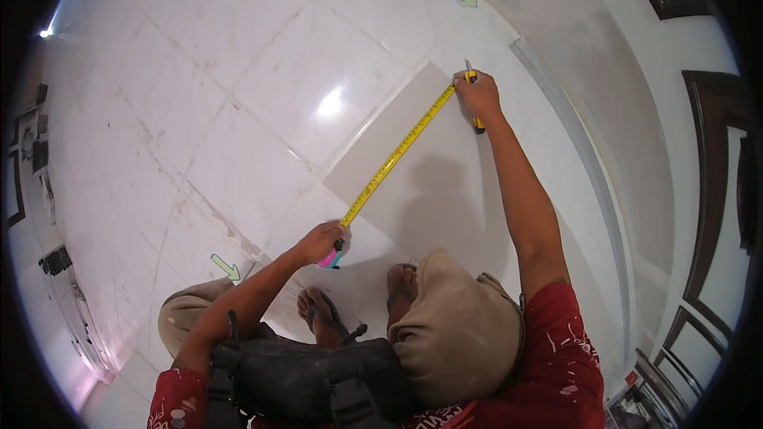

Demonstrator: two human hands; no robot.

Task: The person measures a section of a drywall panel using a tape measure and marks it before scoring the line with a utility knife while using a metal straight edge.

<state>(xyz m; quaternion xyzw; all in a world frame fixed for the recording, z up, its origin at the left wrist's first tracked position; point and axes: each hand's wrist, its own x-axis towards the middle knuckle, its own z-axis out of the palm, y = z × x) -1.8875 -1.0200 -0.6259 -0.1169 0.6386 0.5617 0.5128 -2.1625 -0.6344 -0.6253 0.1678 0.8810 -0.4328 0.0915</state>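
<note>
A yellow tape measure is drawn out slantwise across a flat light-grey board lying on the floor. Its pink and teal case is gripped in my left hand, just off the board's near left corner. At the board's far edge, my right hand is closed around a yellow and black utility knife, its blade end pointing away from me. The same hand's fingers pinch the far end of the tape; the very tip is hidden under them.
White floor tiles with smudged joints surround the board. A grey strip runs along the right beside a pale wall with dark wooden frames. My sandalled feet and a black bag are close below.
</note>
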